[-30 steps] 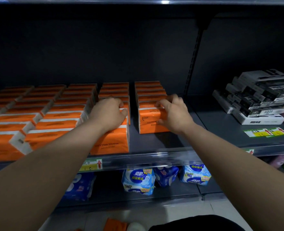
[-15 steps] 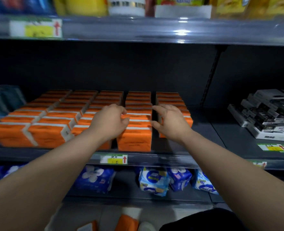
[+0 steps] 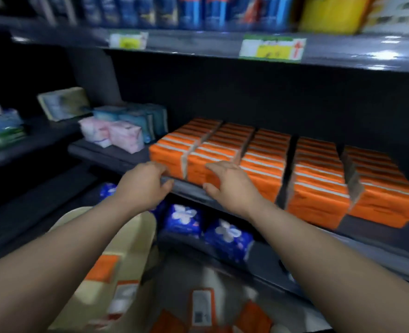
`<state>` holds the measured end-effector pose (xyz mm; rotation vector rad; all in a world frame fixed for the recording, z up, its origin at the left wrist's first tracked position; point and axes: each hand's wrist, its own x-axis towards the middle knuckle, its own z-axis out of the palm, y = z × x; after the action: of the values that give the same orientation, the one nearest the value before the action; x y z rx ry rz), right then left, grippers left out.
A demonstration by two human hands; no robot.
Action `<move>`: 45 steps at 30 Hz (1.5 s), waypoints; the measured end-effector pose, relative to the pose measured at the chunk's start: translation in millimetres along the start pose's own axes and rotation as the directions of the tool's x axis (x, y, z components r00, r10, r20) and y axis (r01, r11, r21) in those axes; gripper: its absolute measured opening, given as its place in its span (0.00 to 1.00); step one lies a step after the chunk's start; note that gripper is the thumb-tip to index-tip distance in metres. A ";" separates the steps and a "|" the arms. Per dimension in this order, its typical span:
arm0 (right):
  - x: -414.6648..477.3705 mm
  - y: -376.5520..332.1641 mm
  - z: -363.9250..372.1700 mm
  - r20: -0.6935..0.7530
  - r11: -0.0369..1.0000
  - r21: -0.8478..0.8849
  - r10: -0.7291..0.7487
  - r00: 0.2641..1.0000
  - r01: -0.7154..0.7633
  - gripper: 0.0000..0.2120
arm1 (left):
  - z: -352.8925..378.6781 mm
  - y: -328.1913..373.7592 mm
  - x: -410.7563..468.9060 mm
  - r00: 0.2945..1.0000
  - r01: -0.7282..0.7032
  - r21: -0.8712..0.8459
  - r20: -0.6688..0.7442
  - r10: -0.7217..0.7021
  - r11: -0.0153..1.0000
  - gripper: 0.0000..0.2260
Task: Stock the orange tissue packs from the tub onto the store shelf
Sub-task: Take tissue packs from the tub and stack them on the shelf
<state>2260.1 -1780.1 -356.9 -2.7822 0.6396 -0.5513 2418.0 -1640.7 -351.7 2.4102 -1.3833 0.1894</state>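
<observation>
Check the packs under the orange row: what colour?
The lower packs are blue with white flower prints; head view.

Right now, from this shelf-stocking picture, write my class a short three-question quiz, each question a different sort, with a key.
1. True or false: the tub is empty.
2. What lies below the orange packs? A blue packs; B bottles; C towels.
3. How many rows of orange packs stand on the shelf? ____
Key: 1 false, orange packs lie in it; 2 A; 3 five.
</observation>
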 end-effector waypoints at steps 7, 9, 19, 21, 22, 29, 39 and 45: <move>35.9 -75.0 99.3 0.189 0.989 0.134 -0.087 0.978 0.062 0.21 | 19.6 -139.7 -38.7 0.939 0.305 0.110 0.131 -0.318 0.946 0.14; 44.5 -89.4 132.7 0.241 0.985 0.161 -0.097 0.966 0.059 0.20 | 35.9 -173.5 -49.1 0.915 0.338 0.151 0.178 -0.362 0.929 0.16; 78.2 -122.8 285.6 0.497 0.982 0.191 -0.093 0.863 -0.004 0.23 | 159.2 -298.3 -66.9 0.797 0.403 0.139 0.433 -0.421 0.905 0.20; 82.3 -122.2 310.0 0.529 0.984 0.177 -0.078 0.845 -0.020 0.22 | 184.5 -311.8 -63.5 0.778 0.399 0.123 0.479 -0.407 0.909 0.21; 83.7 -121.5 321.1 0.543 0.986 0.167 -0.071 0.837 -0.025 0.22 | 196.3 -318.0 -61.4 0.769 0.379 0.127 0.508 -0.389 0.916 0.21; 92.3 -111.8 378.2 0.627 0.996 0.084 -0.030 0.778 -0.030 0.23 | 265.5 -357.6 -59.3 0.678 0.272 0.171 0.664 -0.315 0.947 0.25; 91.4 -98.5 415.8 0.664 0.992 0.091 0.008 0.747 -0.092 0.24 | 333.1 -377.4 -82.7 0.685 0.192 0.350 0.621 -0.380 0.917 0.24; 92.2 -96.8 418.8 0.682 0.994 0.053 0.036 0.731 -0.098 0.24 | 319.7 -371.7 -83.7 0.715 0.094 0.382 0.617 -0.329 0.919 0.16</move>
<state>2544.1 -1679.1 -676.9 -2.5759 0.5115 0.4577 2674.3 -1519.5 -760.3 3.0753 -1.3865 -0.6432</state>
